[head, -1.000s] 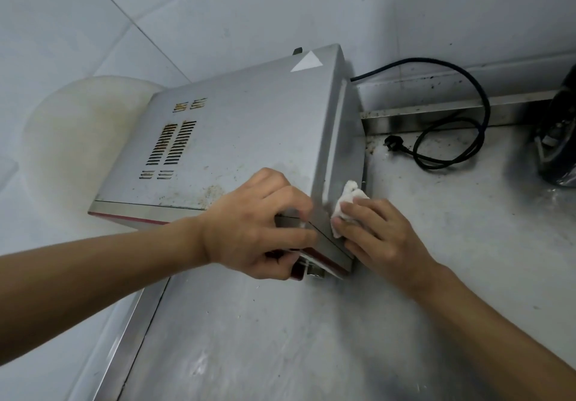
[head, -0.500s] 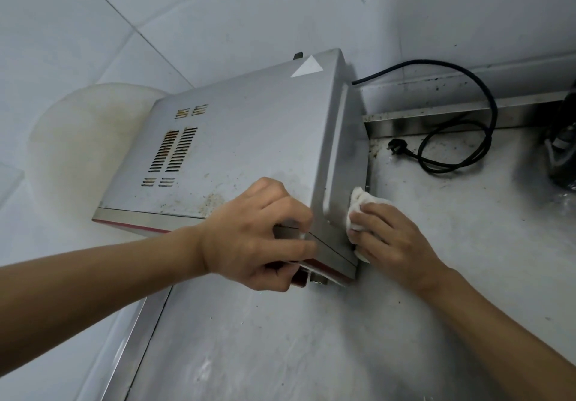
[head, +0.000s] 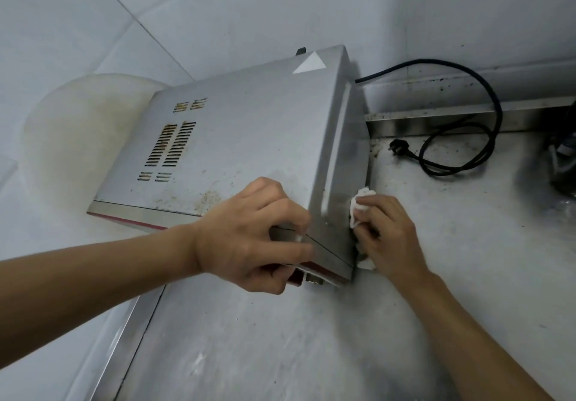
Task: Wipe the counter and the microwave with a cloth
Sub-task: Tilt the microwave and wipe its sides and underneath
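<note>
Cloth, white and crumpled (head: 360, 204), is bunched in my right hand (head: 389, 238), fingers curled round it and pressing it to the right side of the stained silver metal microwave (head: 243, 139), low near its front corner. My left hand (head: 249, 241) grips that corner, fingers clamped over the edge. The microwave stands on the scuffed steel tabletop (head: 467, 260), which the cloth's lower end seems to touch. A black power cord (head: 495, 114) lies looped behind.

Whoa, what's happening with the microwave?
Someone is cleaning it. The left hand grips the microwave by its front corner on the steel counter. The right hand presses a white cloth against the microwave's right side, low down near the front. A black plug lies loose on the counter behind.
</note>
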